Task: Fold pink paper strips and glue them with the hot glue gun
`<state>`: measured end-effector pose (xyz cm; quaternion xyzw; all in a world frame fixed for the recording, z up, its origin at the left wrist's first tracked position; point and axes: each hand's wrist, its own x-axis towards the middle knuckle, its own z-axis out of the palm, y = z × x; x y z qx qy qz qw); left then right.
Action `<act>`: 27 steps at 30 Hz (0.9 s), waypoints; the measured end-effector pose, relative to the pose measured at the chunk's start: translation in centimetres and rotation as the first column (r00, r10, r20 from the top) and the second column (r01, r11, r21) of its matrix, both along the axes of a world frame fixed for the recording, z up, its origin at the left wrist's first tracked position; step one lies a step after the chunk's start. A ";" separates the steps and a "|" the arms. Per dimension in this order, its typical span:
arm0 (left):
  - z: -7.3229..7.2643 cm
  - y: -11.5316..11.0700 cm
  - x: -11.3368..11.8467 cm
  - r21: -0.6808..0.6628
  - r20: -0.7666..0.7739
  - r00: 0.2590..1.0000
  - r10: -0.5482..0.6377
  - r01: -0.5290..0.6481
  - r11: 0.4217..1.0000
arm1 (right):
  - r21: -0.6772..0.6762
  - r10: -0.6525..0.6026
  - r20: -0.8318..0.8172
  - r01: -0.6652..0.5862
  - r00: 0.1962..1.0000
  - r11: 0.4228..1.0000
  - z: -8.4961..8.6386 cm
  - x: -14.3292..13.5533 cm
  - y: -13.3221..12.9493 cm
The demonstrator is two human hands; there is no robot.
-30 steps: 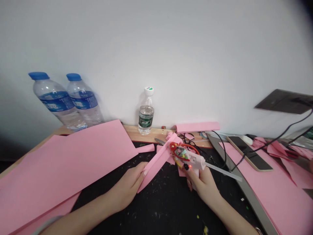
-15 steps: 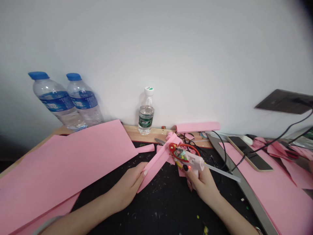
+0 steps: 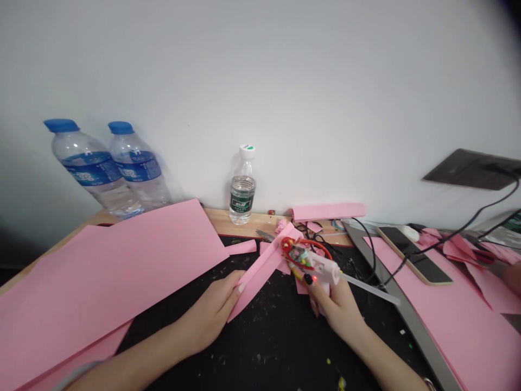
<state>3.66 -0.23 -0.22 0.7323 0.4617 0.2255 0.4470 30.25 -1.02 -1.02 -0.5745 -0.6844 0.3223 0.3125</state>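
My left hand (image 3: 222, 304) pinches the near end of a folded pink paper strip (image 3: 260, 271), thumb on top. The strip slants up and away to the right over a black mat (image 3: 244, 353). My right hand (image 3: 337, 309) is wrapped round the handle of a pale pink hot glue gun (image 3: 325, 269) with a small red light lit. A long translucent glue stick (image 3: 372, 288) sticks out of its back. The gun's front end, crusted with red, green and yellow bits, is at the far part of the strip; the nozzle tip itself is hidden.
A large pink sheet (image 3: 122, 271) covers the left side. Two blue-capped bottles (image 3: 91, 168) and a small water bottle (image 3: 242, 198) stand by the wall. Right lie a phone (image 3: 415, 255), pink paper (image 3: 456, 326), scraps and black cables (image 3: 372, 250). Part of another person's hand (image 3: 513, 278) shows at the right edge.
Both hands, the strip and the glue gun keep almost the same place. The view has shifted very slightly. The other person's hand at the right edge has moved a little.
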 end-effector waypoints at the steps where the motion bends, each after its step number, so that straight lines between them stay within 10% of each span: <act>1: 0.0 0.0 0.0 0.002 0.003 1.000 0.001 -0.001 1.000 | 0.012 0.049 0.017 -0.050 0.999 0.999 0.2 -0.1 0.0; 6: -0.1 -0.1 0.0 -0.007 0.037 0.999 -0.015 0.016 1.000 | 0.132 0.263 0.124 -0.278 0.957 0.951 0.9 -0.8 -0.3; 13: 0.0 0.1 -0.1 -0.018 0.020 1.000 -0.019 0.019 1.000 | 0.015 -0.030 -0.011 0.030 0.999 0.999 -0.3 0.1 0.0; 20: -0.7 0.1 -0.1 0.003 0.043 0.999 -0.024 0.024 1.000 | 0.183 0.328 0.130 -0.348 0.936 0.920 1.5 -1.0 -0.6; 27: -0.4 0.2 -0.2 -0.001 -0.002 1.000 -0.013 0.013 1.000 | 0.038 0.103 -0.185 -0.098 0.977 0.994 -0.5 0.2 -0.4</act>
